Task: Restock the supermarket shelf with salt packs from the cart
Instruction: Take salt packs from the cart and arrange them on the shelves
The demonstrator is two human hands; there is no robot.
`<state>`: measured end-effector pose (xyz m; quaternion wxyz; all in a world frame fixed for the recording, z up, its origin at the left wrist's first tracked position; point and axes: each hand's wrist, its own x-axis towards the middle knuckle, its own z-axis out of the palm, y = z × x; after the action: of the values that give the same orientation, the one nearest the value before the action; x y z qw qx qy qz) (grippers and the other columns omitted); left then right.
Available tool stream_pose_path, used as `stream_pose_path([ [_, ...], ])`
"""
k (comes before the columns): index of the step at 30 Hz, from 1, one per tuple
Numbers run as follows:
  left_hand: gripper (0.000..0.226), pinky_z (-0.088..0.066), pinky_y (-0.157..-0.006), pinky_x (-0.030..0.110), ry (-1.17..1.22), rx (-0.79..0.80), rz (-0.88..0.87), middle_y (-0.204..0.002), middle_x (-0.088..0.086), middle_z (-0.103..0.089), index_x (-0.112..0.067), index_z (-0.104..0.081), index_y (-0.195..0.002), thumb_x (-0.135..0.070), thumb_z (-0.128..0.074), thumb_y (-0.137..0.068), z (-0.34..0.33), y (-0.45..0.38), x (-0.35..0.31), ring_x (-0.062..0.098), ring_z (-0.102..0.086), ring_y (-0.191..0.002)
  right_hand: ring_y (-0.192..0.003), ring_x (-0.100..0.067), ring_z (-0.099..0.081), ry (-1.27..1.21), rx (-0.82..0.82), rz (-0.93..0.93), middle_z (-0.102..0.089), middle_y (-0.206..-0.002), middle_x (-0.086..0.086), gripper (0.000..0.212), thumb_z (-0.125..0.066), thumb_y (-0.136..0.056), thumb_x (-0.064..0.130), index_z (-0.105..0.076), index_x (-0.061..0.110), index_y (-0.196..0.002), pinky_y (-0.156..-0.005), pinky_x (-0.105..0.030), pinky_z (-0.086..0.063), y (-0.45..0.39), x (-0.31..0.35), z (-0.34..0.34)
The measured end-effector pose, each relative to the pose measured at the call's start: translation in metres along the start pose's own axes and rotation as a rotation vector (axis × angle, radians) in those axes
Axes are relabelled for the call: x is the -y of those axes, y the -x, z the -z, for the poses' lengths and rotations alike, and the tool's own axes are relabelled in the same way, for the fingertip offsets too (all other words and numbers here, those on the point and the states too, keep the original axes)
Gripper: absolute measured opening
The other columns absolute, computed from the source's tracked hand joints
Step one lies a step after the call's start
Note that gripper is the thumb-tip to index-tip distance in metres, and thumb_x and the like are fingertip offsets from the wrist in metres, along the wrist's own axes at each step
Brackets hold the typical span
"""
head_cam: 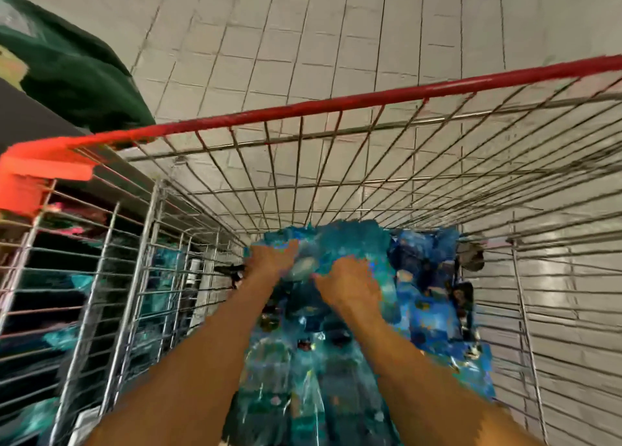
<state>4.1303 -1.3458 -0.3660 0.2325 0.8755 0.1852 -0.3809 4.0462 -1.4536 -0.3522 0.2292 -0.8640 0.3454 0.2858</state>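
Hands reach down into a wire cart (pixel 336 163) with a red rim, where we see blue salt packs (pixel 427 297) heaped along the bottom. Our left hand (pixel 274 259) and right hand (pixel 346 285) both lie on 1 blurred pack (pixel 336 243) at the far end; whether the fingers curl around it, we cannot tell. We judge this the pickup step. Next comes a firm 2-handed lift clear of the wire sides.

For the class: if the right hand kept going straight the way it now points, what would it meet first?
Most likely the blue salt packs piled under the right hand, which it seems already to touch; the picture is blurred.
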Motion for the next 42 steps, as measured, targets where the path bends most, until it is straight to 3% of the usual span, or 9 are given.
stream_pose_path([
  [4, 0.090, -0.047, -0.085, 0.032, -0.022, -0.038, 0.018, -0.133, 0.020, -0.057, 0.001, -0.053, -0.132, -0.064, -0.073, -0.073, -0.016, -0.016, -0.004, 0.033, -0.057, -0.119, -0.118, -0.032, -0.055, 0.095, -0.124, -0.062, -0.058, -0.123, -0.014, 0.066, -0.063, -0.083, 0.061, -0.061, 0.008, -0.122, -0.094, -0.040, -0.047, -0.003, 0.010, -0.017],
  [16, 0.100, -0.056, -0.090, 0.048, 0.224, 0.178, 0.107, -0.126, 0.022, -0.059, 0.006, -0.039, -0.138, -0.018, -0.094, -0.057, -0.009, -0.030, -0.004, 0.035, -0.062, -0.109, -0.102, -0.029, -0.064, -0.221, -0.023, -0.184, -0.069, -0.106, -0.006, 0.029, -0.065, -0.084, 0.042, -0.064, 0.015, -0.095, -0.088, -0.036, -0.048, 0.003, 0.004, -0.014],
  [22, 0.048, -0.058, -0.075, 0.040, 0.405, 0.215, 0.122, -0.104, 0.020, -0.067, -0.001, -0.054, -0.120, 0.001, -0.074, -0.077, 0.015, -0.012, 0.011, 0.035, -0.067, -0.092, -0.058, -0.012, -0.034, -0.613, -0.033, -0.068, -0.039, -0.065, 0.002, 0.039, -0.067, -0.090, 0.022, -0.036, 0.019, -0.068, -0.053, -0.030, -0.030, 0.017, -0.017, -0.012],
  [26, 0.025, -0.057, -0.084, 0.056, 0.576, 0.244, 0.126, -0.100, 0.022, -0.068, -0.003, -0.055, -0.093, 0.003, -0.073, -0.078, 0.028, 0.028, 0.016, 0.038, -0.069, -0.092, -0.078, -0.009, -0.028, -0.974, 0.015, -0.053, -0.033, -0.085, 0.008, 0.019, -0.066, -0.092, 0.013, -0.055, -0.002, -0.095, -0.076, -0.035, -0.046, 0.043, -0.044, 0.008],
  [27, 0.026, -0.056, -0.086, 0.056, 0.606, 0.211, 0.109, -0.103, 0.022, -0.067, -0.004, -0.054, -0.093, 0.002, -0.074, -0.077, 0.030, 0.042, 0.016, 0.038, -0.067, -0.096, -0.118, -0.033, -0.019, -1.063, 0.056, -0.096, -0.020, -0.126, -0.011, 0.033, -0.067, -0.092, 0.015, -0.055, -0.002, -0.119, -0.095, -0.049, -0.048, 0.052, -0.054, 0.014],
  [28, 0.027, -0.057, -0.085, 0.053, 0.625, 0.178, 0.083, -0.105, 0.022, -0.066, -0.006, -0.054, -0.093, 0.001, -0.075, -0.077, 0.032, 0.057, 0.014, 0.038, -0.067, -0.098, -0.120, -0.034, -0.056, -1.156, 0.100, -0.142, -0.059, -0.128, -0.019, 0.045, -0.068, -0.092, 0.016, -0.052, 0.004, -0.133, -0.104, -0.055, -0.044, 0.062, -0.064, 0.022],
  [35, 0.040, -0.054, -0.052, 0.031, 0.936, 0.274, -0.013, -0.096, 0.009, -0.071, -0.016, -0.057, -0.108, -0.002, -0.078, -0.078, 0.082, 0.180, 0.028, 0.019, -0.070, -0.073, -0.113, -0.035, -0.063, -1.638, 0.214, -0.243, -0.066, -0.123, -0.018, 0.076, -0.077, -0.060, 0.010, -0.054, 0.002, -0.132, -0.095, -0.054, -0.051, 0.142, -0.103, 0.082],
  [38, 0.047, -0.057, -0.060, 0.034, 1.037, 0.410, -0.091, -0.096, 0.008, -0.076, -0.017, -0.064, -0.112, -0.005, -0.081, -0.070, 0.110, 0.231, 0.045, 0.025, -0.074, -0.082, -0.089, -0.034, -0.074, -1.686, 0.252, -0.182, -0.076, -0.105, -0.011, 0.053, -0.078, -0.062, 0.017, -0.069, 0.015, -0.114, -0.064, -0.047, -0.060, 0.182, -0.097, 0.110],
  [42, 0.065, -0.060, -0.067, 0.037, 1.128, 0.504, -0.178, -0.107, 0.004, -0.075, -0.031, -0.071, -0.107, -0.013, -0.094, -0.048, 0.137, 0.285, 0.075, 0.026, -0.073, -0.095, -0.098, -0.038, -0.072, -1.683, 0.349, -0.054, -0.073, -0.111, -0.016, 0.053, -0.083, -0.059, 0.016, -0.072, 0.017, -0.111, -0.074, -0.055, -0.059, 0.228, -0.078, 0.136],
])
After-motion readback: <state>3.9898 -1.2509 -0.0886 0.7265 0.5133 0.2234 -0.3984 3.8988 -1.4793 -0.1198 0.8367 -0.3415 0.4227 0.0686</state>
